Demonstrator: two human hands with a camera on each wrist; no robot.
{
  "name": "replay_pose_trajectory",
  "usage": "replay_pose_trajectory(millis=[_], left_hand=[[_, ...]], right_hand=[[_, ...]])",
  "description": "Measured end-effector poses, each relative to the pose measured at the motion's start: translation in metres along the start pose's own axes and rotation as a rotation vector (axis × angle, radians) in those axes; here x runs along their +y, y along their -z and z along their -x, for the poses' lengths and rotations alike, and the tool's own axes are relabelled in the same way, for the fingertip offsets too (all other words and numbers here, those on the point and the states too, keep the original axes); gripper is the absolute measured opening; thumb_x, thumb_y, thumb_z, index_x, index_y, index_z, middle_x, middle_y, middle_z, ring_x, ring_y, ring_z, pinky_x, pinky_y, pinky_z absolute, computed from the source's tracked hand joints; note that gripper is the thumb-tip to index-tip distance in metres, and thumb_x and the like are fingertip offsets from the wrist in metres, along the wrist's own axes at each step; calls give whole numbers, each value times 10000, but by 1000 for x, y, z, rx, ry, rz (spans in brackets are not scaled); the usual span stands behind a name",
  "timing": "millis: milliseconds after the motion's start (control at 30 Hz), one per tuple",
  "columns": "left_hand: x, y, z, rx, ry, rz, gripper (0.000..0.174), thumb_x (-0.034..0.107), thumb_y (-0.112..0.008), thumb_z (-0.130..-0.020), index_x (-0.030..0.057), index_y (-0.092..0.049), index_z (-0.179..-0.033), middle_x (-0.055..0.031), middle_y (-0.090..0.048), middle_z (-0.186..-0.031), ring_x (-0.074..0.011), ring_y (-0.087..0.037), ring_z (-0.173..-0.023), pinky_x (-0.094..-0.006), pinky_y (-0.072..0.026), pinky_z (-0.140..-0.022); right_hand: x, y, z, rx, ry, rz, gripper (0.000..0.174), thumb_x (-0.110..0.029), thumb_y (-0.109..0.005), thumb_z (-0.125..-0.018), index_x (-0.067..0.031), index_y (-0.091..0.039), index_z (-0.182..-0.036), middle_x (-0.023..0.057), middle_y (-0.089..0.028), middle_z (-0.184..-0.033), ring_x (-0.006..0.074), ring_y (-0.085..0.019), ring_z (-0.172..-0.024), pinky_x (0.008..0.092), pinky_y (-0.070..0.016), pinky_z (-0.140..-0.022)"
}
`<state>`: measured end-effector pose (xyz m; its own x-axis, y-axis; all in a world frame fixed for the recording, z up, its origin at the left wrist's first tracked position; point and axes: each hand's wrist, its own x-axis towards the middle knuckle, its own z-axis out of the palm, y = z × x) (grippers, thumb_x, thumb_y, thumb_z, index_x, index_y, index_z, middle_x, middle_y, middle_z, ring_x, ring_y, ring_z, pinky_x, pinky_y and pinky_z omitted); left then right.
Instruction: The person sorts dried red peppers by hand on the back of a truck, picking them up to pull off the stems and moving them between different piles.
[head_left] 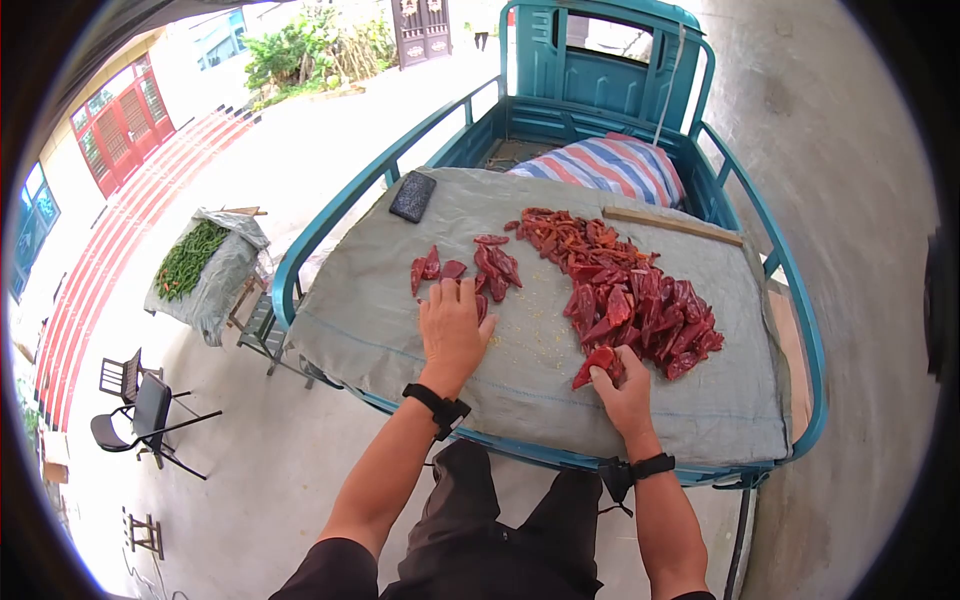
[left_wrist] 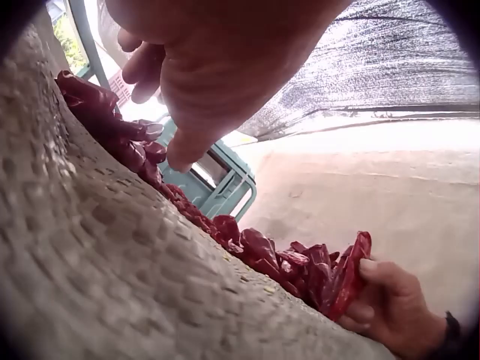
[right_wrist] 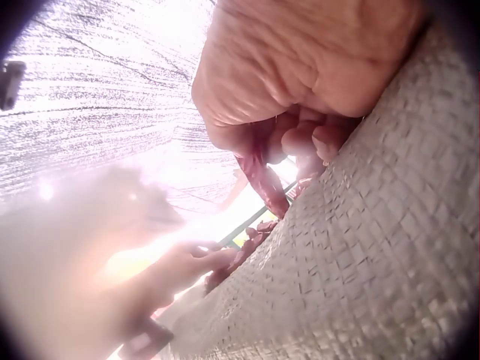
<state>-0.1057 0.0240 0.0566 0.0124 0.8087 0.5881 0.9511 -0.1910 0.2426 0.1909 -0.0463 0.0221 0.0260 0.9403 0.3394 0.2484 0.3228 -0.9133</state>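
My right hand (head_left: 628, 392) pinches a dried red pepper (head_left: 596, 367) between thumb and fingers, at the near end of a large heap of dried red peppers (head_left: 640, 305). In the left wrist view, the held pepper stands up from the fingertips. My left hand (head_left: 452, 325) reaches over a smaller group of red peppers (head_left: 497, 266), its fingers spread and the thumb held apart. Part of that group is hidden beneath this hand. Both groups lie on a grey woven sheet (head_left: 390, 300) over the bed of a teal cargo tricycle (head_left: 605, 75).
A dark phone (head_left: 412, 197) lies at the sheet's far left corner. A wooden strip (head_left: 672, 226) is at the far right, before a striped bag (head_left: 610, 170). Raised teal rails (head_left: 775, 255) border the bed. Green peppers (head_left: 190, 260) and a black chair (head_left: 150, 415) stand left.
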Motion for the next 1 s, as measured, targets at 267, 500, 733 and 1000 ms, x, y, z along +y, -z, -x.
replay_pose_trajectory(millis=[267, 500, 733, 1000], left_hand=[[-15, -33, 1, -118, -111, -114, 429, 306, -894, -861, 101, -703, -1186, -97, -694, -1181, -305, -610, -1184, -469, -467, -966], [5, -36, 7, -166, -356, 20, 328, 237, -844, -919, 108, -698, -1183, -94, -678, -1140, -296, -611, -1161, -454, -450, -958], [12, -45, 13, -236, -360, 121, 440, 176, -833, -924, 113, -684, -1333, -104, -664, -1190, -291, -629, -1146, -438, -458, -962], [21, -48, 12, -313, -240, 399, 512, 228, -852, -899, 95, -672, -1359, -135, -667, -1217, -358, -659, -1201, -500, -518, -987]], right_hand=[[1, 0, 3, 5, -75, -61, 152, -50, -784, -1003, -10, -674, -1100, -20, -642, -966, 70, -547, -905, 268, -485, -812], [6, 1, 2, 0, -60, -36, 131, -49, -770, -1023, -25, -676, -1111, -34, -642, -941, 55, -545, -838, 257, -463, -744], [10, 4, 1, -4, -87, 7, 145, -46, -776, -1010, -13, -677, -1111, -14, -639, -968, 88, -552, -921, 279, -495, -847], [7, 4, 1, -20, -93, 15, 171, -63, -792, -1001, -8, -682, -1121, -4, -659, -981, 93, -567, -931, 289, -506, -858]])
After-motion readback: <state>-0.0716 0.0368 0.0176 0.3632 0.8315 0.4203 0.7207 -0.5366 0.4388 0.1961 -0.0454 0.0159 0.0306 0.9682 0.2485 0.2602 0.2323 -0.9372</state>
